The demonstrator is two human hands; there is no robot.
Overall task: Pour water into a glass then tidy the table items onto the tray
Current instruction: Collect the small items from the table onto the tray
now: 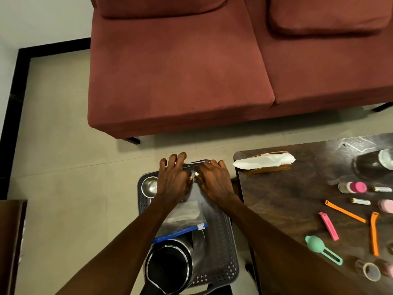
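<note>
Low in the centre of the frame a grey perforated tray (pixel 223 258) stands on the tiled floor, just left of a dark wooden table (pixel 287 199). Both hands are over the tray's far end. The left hand (pixel 173 177) lies with fingers spread and fairly straight, its tips reaching over the tray's far rim. The right hand (pixel 213 179) sits just beside it, fingers bent downward; whether it grasps anything cannot be told. Between the two hands two small batteries (pixel 194 175) show their ends, but which fingers hold them is hidden.

On the tray, a steel measuring cup (pixel 150 186) lies at the far left corner, a clear zip bag (pixel 185 218) with a blue seal sits in the middle, partly under the left forearm, and a steel kettle (pixel 170 265) with its dark inside visible fills the near end.

On the table at the right of the frame lie a tissue holder (pixel 263 162), a pink-capped bottle (pixel 353 187), two more batteries (pixel 360 201), orange clips (pixel 345 211), a pink clip (pixel 328 228), a green scoop (pixel 321 248) and a roll of tape (pixel 369 270). A glass (pixel 385 159) shows at the right edge. A red sofa (pixel 191 71) fills the upper frame.
</note>
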